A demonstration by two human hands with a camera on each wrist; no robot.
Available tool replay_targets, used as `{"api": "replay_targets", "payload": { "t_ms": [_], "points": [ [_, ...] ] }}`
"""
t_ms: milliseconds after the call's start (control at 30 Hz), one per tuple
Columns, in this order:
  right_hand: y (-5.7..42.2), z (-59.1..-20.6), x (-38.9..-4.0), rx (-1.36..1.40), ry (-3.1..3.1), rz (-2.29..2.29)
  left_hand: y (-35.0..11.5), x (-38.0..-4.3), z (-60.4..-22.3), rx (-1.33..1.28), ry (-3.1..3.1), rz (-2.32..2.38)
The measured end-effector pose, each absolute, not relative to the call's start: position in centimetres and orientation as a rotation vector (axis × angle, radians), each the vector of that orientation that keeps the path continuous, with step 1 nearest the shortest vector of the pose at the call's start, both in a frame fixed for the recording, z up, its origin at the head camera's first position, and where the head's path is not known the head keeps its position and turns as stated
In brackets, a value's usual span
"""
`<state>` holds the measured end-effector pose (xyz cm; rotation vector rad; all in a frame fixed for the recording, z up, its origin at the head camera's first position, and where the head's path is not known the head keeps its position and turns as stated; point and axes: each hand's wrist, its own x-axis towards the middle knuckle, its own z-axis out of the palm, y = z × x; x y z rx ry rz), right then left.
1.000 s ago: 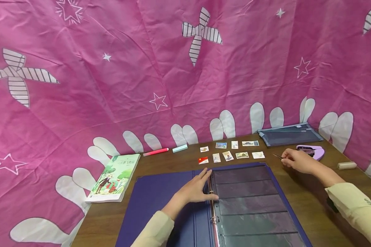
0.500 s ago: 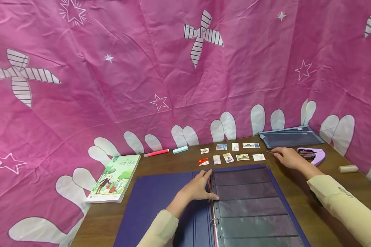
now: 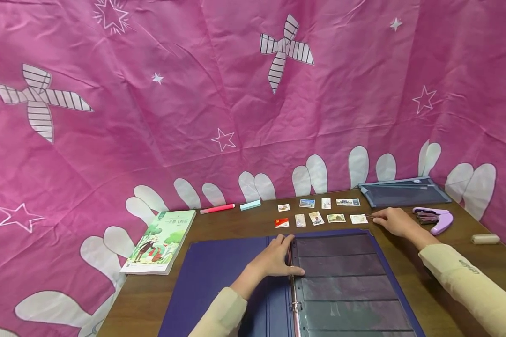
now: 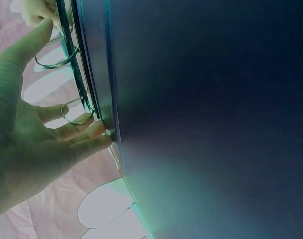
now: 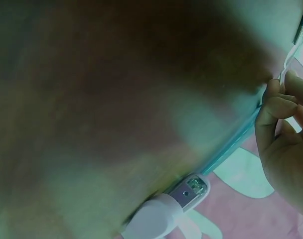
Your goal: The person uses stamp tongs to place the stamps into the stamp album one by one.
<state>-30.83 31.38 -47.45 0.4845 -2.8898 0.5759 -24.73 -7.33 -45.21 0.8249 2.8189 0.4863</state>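
An open dark blue ring binder [image 3: 215, 276] lies on the wooden table, with a black pocket page [image 3: 341, 267] on its right side. My left hand [image 3: 274, 260] rests at the binder's rings, fingers spread and thumb on the page's inner edge; the metal rings [image 4: 57, 64] show beside it in the left wrist view. My right hand [image 3: 398, 223] pinches thin metal tweezers [image 3: 369, 216], their tips at the right edge of a pale stamp [image 3: 358, 219]. Whether the tips grip that stamp cannot be made out. Several other stamps [image 3: 335, 218] lie in two rows behind the binder.
Right of my right hand sits a purple stapler [image 3: 442, 222], with a cream cylinder [image 3: 485, 239] farther right. A mesh zip pouch [image 3: 405, 194] lies at the back. Toward the left are a green-covered book [image 3: 160, 241], a pink marker [image 3: 217, 209] and a light-blue strip [image 3: 250, 205].
My right hand has moved left with the tweezers, then slightly nearer, bringing their tips to the rightmost near-row stamp. The left hand keeps its place on the binder. The head view has shifted slightly.
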Motion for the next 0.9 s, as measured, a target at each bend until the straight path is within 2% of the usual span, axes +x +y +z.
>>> {"api": "replay_targets", "payload": {
  "t_ms": [900],
  "points": [
    [31.1, -46.5, -31.1, 0.362, -2.931, 0.53, -7.4, -24.8, -45.1, 0.821, 2.828, 0.468]
  ]
}}
